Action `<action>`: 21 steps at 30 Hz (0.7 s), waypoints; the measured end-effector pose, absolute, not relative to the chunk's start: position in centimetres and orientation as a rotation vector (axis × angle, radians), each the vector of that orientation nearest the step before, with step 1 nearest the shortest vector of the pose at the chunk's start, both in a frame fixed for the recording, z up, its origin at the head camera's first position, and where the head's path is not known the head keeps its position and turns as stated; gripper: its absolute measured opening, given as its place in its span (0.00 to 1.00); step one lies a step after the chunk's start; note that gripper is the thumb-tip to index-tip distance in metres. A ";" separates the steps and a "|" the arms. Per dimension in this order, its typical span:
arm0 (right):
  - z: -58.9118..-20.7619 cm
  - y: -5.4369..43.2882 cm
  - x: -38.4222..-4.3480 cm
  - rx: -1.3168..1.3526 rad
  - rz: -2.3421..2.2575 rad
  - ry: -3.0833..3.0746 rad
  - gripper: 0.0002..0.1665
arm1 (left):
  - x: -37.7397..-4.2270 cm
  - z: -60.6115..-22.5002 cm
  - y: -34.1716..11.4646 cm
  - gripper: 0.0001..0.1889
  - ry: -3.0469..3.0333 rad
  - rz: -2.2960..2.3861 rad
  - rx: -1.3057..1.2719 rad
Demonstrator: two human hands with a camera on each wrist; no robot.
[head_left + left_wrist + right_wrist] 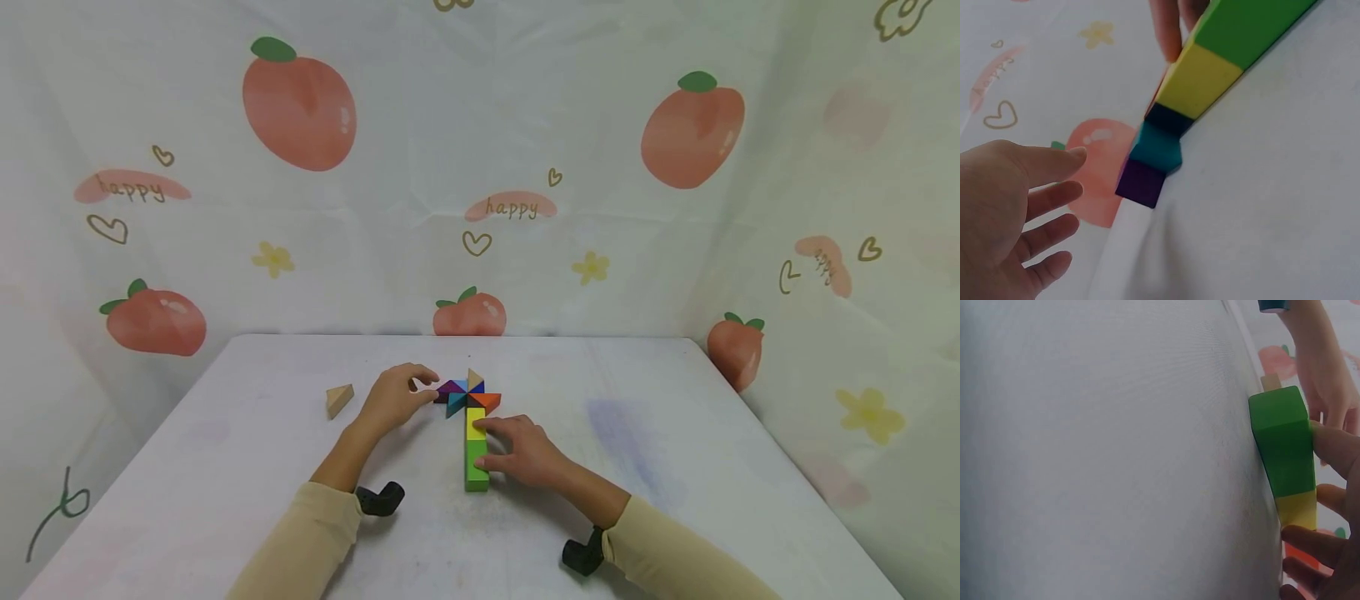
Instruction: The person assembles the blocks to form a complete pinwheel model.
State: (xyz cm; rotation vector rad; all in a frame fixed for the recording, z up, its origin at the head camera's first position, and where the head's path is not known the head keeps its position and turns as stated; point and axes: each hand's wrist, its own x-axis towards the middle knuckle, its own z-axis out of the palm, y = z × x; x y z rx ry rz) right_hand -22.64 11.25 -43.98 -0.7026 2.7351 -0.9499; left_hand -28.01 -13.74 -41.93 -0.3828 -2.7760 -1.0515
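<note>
On the white table, several triangular blocks form a pinwheel, with purple (pixel 1141 182), teal (pixel 1157 150), orange (pixel 489 402) and plain wood (pixel 473 379) pieces among them. Below it, a yellow block (pixel 476 419) and a green block (pixel 476 467) stand end to end in a straight stem. My right hand (pixel 528 452) touches this stem from the right, its thumb on the green block and a finger on the yellow one. Beside the purple block is my left hand (pixel 397 398), fingers loosely spread and nothing between them in the left wrist view.
A loose wooden triangular block (pixel 339 401) lies to the left of my left hand. Behind the table (pixel 247 467) hangs a white curtain (pixel 405 125) printed with fruit and flowers. Both wrists carry black camera mounts (pixel 381 499).
</note>
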 end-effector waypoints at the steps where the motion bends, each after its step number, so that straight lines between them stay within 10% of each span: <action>1: -44.0 11.3 -22.6 -0.701 -0.952 2.732 0.37 | -28.0 -41.8 -14.0 0.12 -2.766 -1.037 -0.392; 21: -44.0 11.3 -22.5 -0.705 -0.959 2.733 0.37 | -27.5 -40.2 -20.8 0.15 -2.675 -0.951 -0.352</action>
